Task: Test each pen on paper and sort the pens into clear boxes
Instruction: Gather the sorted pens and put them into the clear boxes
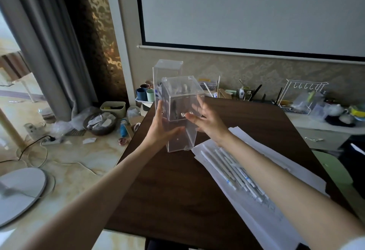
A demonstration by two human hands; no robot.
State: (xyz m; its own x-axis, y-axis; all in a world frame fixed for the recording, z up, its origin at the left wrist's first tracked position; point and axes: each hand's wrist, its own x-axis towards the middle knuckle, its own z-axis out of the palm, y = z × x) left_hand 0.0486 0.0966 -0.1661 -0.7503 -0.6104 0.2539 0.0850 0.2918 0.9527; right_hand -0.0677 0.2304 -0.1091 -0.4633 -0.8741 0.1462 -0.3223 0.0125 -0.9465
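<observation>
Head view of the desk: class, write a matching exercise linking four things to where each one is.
Things: 1 near clear box; 2 far clear box; 3 white pens; 4 wire rack.
Places: a on the paper sheets; b between left hand and right hand; c on the white side cabinet; d behind the near box.
Pairs: 1-b; 2-d; 3-a; 4-c.

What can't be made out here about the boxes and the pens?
- Head view: what is inside the clear plastic box between the left hand and right hand; its see-through walls blend with the clutter behind.
- Head view: ink colours and exact count of the white pens; blurred and too small.
</observation>
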